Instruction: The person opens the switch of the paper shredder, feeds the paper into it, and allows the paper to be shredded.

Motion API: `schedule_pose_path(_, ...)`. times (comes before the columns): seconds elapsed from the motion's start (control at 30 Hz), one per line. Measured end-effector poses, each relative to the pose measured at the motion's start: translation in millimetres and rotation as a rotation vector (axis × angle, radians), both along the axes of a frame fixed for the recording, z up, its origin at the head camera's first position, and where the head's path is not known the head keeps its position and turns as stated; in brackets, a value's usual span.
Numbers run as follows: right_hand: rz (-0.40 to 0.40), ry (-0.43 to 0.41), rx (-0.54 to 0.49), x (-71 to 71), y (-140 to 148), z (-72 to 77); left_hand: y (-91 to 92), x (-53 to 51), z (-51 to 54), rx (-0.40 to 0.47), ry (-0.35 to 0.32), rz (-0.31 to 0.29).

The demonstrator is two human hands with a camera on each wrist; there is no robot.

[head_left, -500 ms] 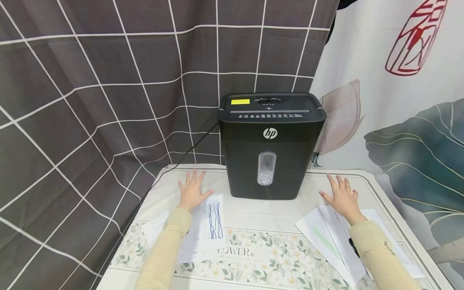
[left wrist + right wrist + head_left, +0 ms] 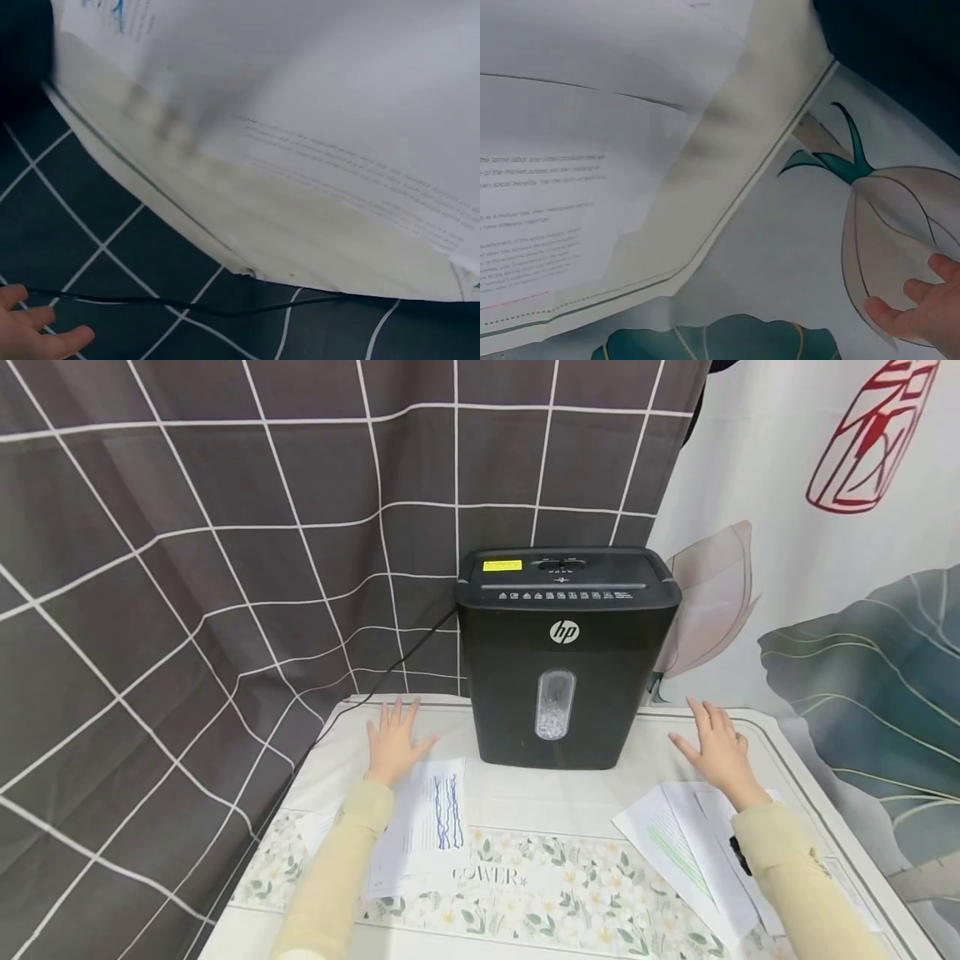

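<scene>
A black HP paper shredder (image 2: 510, 693) stands at the back of the table, with paper bits showing through its window. To its left my left hand (image 2: 393, 750) has its fingers spread and holds nothing. Below that hand lie printed sheets (image 2: 420, 827), one scribbled over in blue. My right hand (image 2: 722, 758), empty with fingers extended, is on the shredder's other side. Near it lie more sheets (image 2: 675, 835), one marked with green lines. The wrist views show fingertips of the left hand (image 2: 37, 330) and right hand (image 2: 926, 304), apart from the papers.
A black power cord (image 2: 405, 656) runs from the shredder down past the table's left edge. Behind the table hang a dark grid-patterned curtain (image 2: 300, 485) and a white flower-printed cloth (image 2: 780, 568). A floral cover (image 2: 540, 893) lies on the table.
Both hands have shifted slightly up in the head view, the right one also rightward. The view itself has tilted a little; the shredder and papers lie as before.
</scene>
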State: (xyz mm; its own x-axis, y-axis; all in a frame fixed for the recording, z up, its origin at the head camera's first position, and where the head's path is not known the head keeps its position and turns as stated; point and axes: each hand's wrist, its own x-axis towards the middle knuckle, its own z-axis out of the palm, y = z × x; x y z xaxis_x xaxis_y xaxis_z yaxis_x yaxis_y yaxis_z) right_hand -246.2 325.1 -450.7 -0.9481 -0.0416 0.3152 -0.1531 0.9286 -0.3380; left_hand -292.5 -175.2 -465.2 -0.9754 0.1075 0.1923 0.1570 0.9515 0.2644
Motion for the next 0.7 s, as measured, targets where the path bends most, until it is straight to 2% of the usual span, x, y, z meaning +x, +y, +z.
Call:
schedule_pose_path(0.17, 0.027, 0.027, -0.040, -1.7, 0, 13.8, 4.6, -4.4, 19.2, 0.055, 0.063, -0.019)
schedule_pose_path(0.37, 0.067, 0.080, -0.086, -9.0, -4, 35.5, 8.8, -10.4, 46.3, 0.141, 0.178, -0.084)
schedule_pose_path(0.5, 0.083, 0.092, -0.075, -11.4, -8, 49.8, 12.7, -10.8, 65.9, 0.168, 0.232, -0.124)
schedule_pose_path(0.7, 0.114, 0.127, -0.072, -11.1, -12, 72.0, 18.1, -10.5, 95.6, 0.151, 0.293, -0.163)
